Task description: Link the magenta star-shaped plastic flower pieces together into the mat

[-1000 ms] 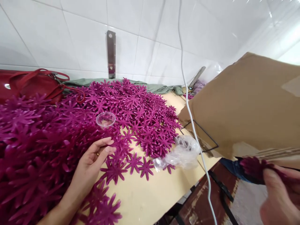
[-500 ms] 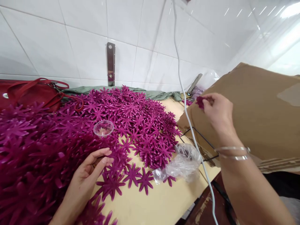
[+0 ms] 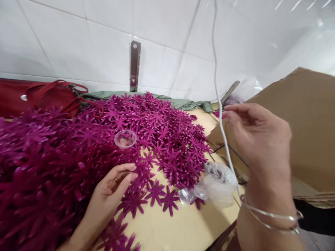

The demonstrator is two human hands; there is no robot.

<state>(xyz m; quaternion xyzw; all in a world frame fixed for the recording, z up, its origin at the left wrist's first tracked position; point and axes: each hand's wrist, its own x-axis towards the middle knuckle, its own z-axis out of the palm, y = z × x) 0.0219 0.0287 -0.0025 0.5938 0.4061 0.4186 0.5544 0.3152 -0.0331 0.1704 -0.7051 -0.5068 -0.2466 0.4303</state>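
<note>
A large heap of purple flower-shaped pieces [image 3: 180, 146] with long narrow petals covers the left and middle of the table. My left hand [image 3: 112, 190] hovers over the heap's front edge, thumb and forefinger closed in a pinch; anything between the tips is too small to make out. My right hand [image 3: 261, 139] is raised at the right, thumb and fingertips slightly apart, with no flower piece visible in it. A small purple piece [image 3: 193, 117] shows just off the heap's right side. Among the flowers sits a clear round dish [image 3: 125, 139] with small pale bits in it.
A white cable [image 3: 222, 129] hangs down in front of the table, close to my right hand. Crumpled clear plastic [image 3: 217, 188] lies near the front right. A cardboard box [image 3: 309, 139] stands at the right, a red bag [image 3: 52, 99] at the back left against the tiled wall.
My right hand has come closer and turned, and the purple flower piece has left its fingers. A small purple piece now shows beside the heap. The view has shifted; my left hand keeps its pose.
</note>
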